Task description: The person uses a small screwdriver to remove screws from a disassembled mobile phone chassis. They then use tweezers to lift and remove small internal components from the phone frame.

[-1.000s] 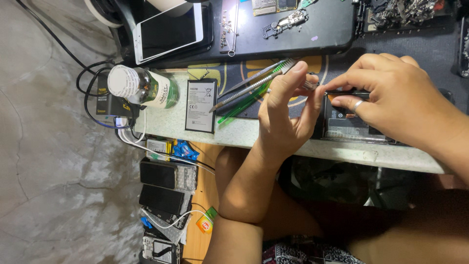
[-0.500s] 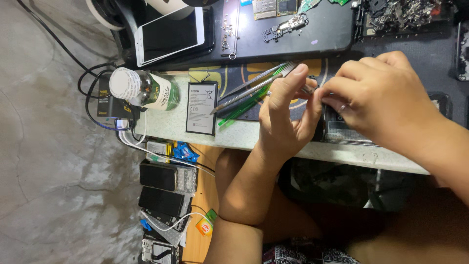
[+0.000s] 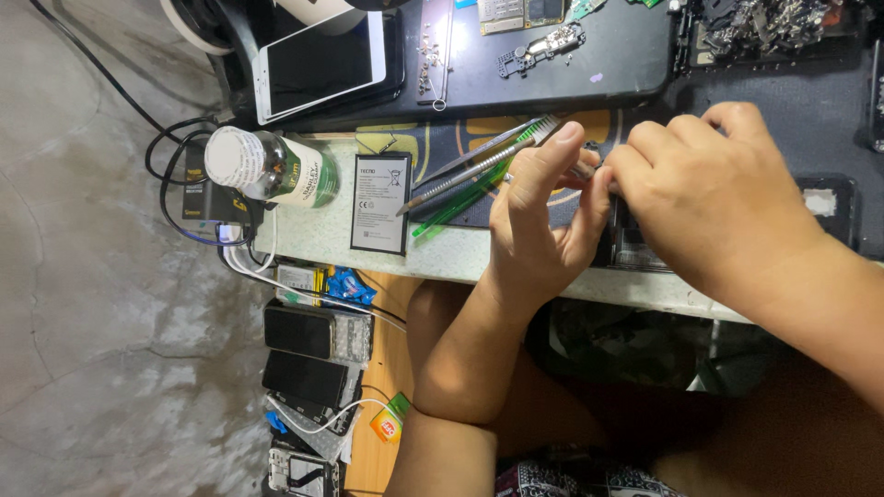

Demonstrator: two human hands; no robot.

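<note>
The left hand (image 3: 543,230) and right hand (image 3: 718,198) meet over a dark opened phone body (image 3: 635,244) lying on the pale table (image 3: 442,258) near its front edge. Their fingers are closed together, pinching something too small to make out. Just left lie a green-handled brush (image 3: 479,184), a flat black-and-white rectangular battery (image 3: 380,203) and a white-capped green bottle (image 3: 272,168).

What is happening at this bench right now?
A person is working with both bare hands on a dark opened phone lying at the edge of the bench. The left hand and the right hand meet over it, pinching something small that the fingers hide. Beside them lie tweezers, a green toothbrush, a flat battery and a green bottle. A white phone rests farther back.
</note>
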